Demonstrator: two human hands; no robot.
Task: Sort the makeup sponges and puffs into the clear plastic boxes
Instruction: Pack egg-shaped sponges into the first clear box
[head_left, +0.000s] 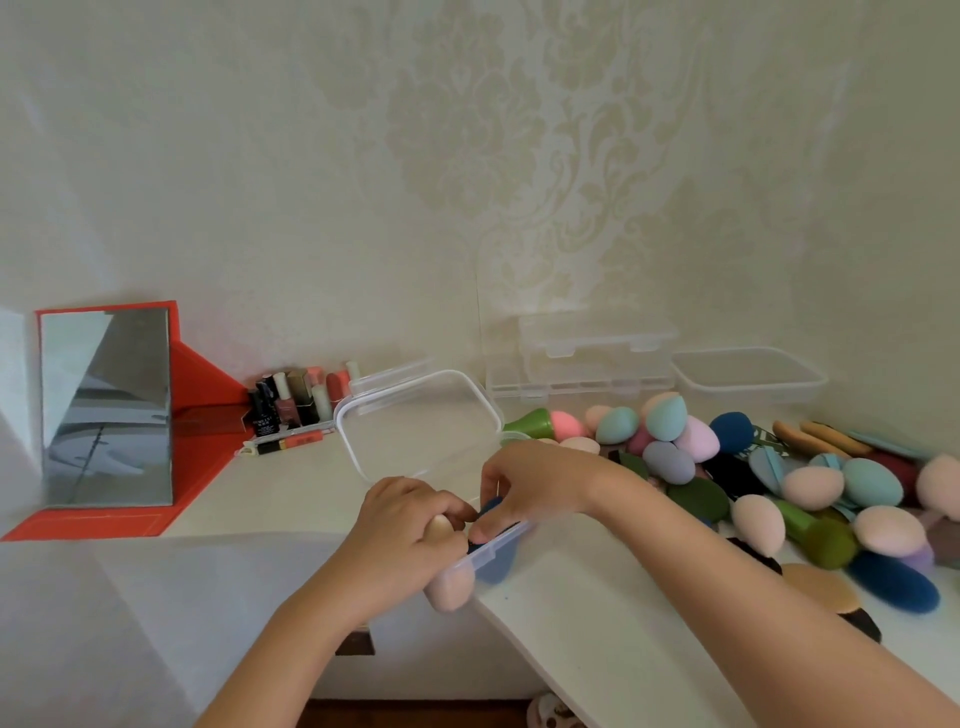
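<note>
L hand (400, 525) grips pink puff (450, 590), head nearward; R hand (530, 478) pinches box (500, 543) rim.

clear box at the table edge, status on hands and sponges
Left hand grips gold-handled sponge, right hand pinches dark blue sponge, both in the clear box. Sponge pile waits right. No obstruction.

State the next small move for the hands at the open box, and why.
Probably push both pieces fully in and let go: the left hand grips a pink puff, the right hand pinches a blue sponge, both partly down in the box, lid open.
</note>
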